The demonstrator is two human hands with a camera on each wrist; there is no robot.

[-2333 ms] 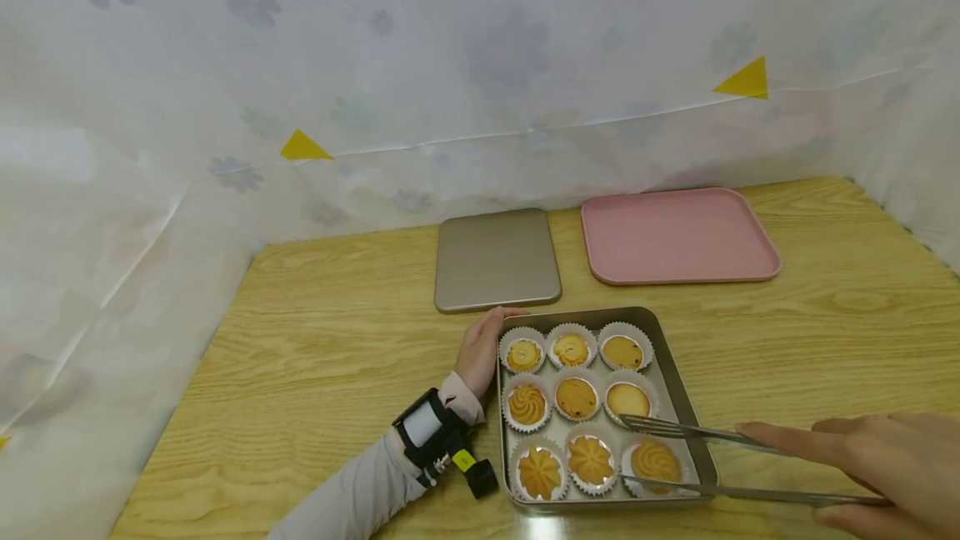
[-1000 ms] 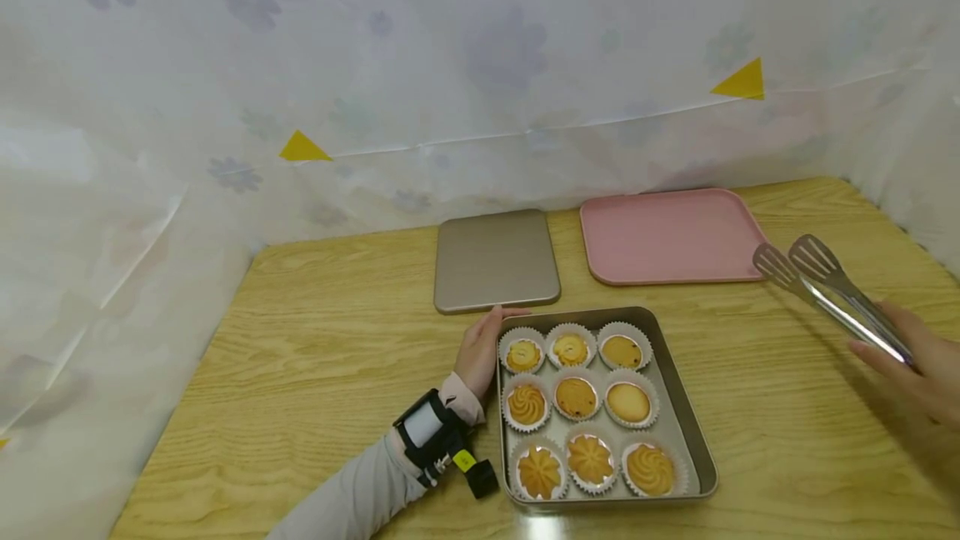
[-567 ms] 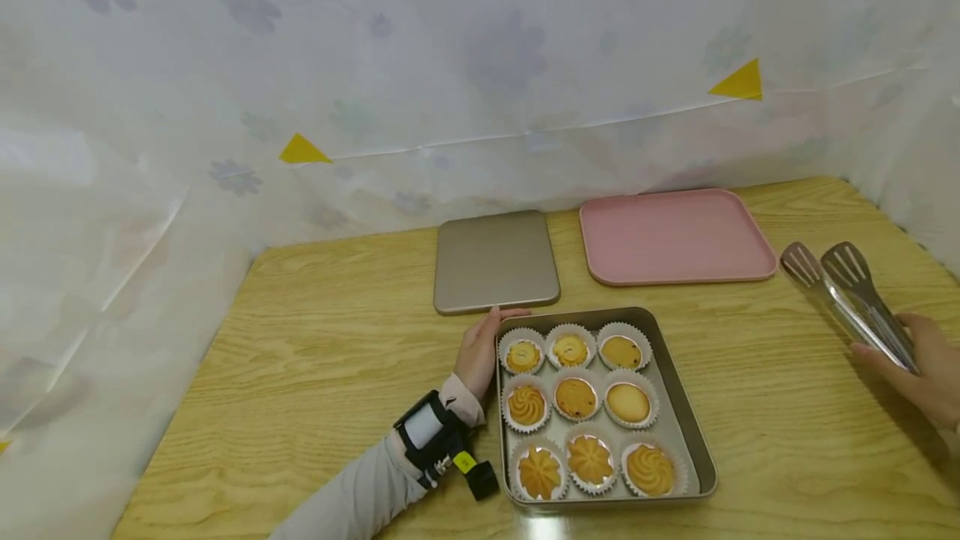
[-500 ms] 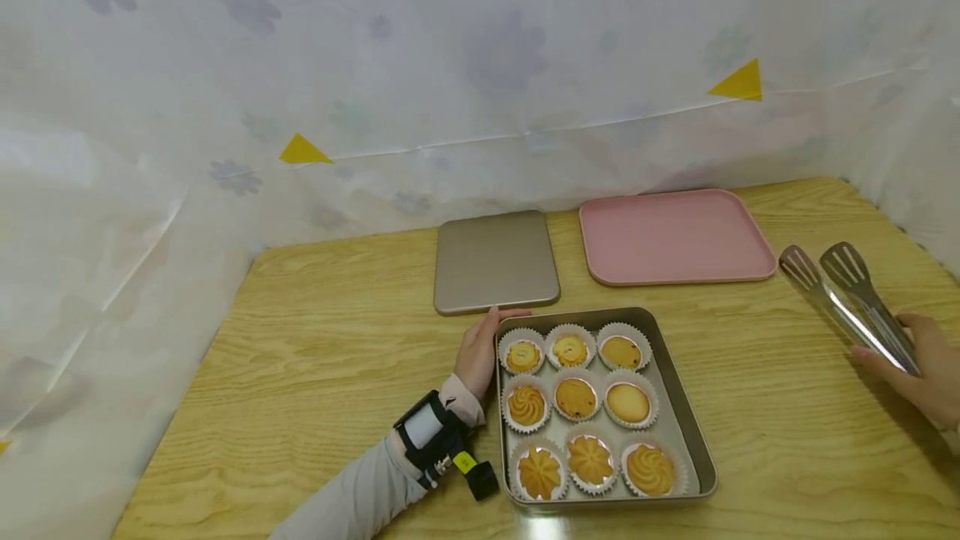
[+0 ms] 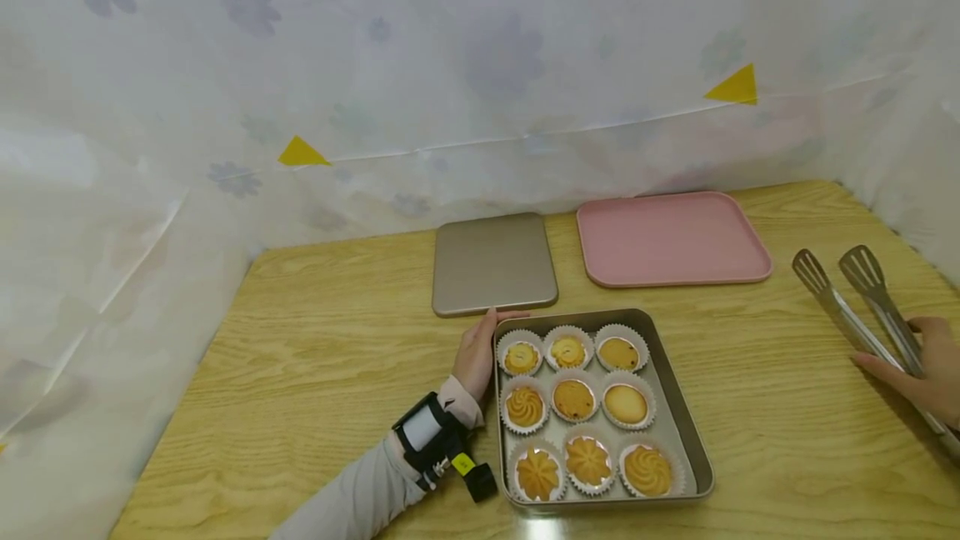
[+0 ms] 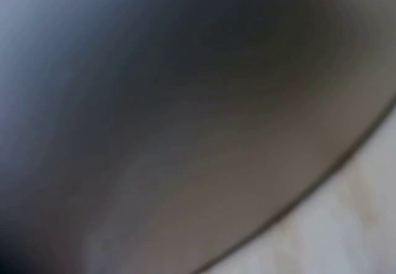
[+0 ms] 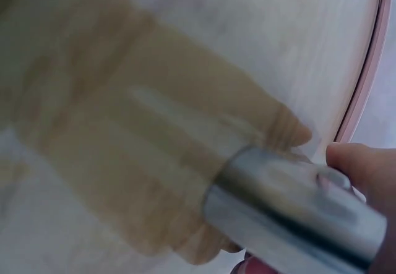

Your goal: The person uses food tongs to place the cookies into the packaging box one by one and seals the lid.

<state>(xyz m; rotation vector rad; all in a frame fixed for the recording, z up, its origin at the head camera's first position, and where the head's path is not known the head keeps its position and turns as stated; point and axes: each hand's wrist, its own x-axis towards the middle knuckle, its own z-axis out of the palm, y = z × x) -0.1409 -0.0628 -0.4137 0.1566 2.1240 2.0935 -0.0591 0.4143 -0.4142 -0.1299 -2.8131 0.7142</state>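
Metal tongs (image 5: 877, 307) with slotted heads are at the table's right, heads pointing away and spread apart. My right hand (image 5: 926, 369) holds them around the arms, thumb on the left side and fingers on the right. In the right wrist view the shiny end of the tongs (image 7: 297, 206) shows beside my fingers. My left hand (image 5: 474, 357) rests against the left wall and far-left corner of a square metal tin (image 5: 690, 440), its fingers straight along the rim. Several cookies (image 5: 573, 400) in white paper cups sit in rows inside. The left wrist view is too blurred to read.
A flat grey-brown metal lid (image 5: 495, 265) lies behind the tin. To its right is a pink tray (image 5: 671, 240) with a raised rim. The wood-grain table (image 5: 322, 340) meets a flowered sheet (image 5: 450, 48) at the back and sides, marked with yellow triangles.
My right hand has carried the tongs from over the tin's near-right cookies to the table's right side. They have since shifted slightly farther right. My left hand and the cookies stay put.
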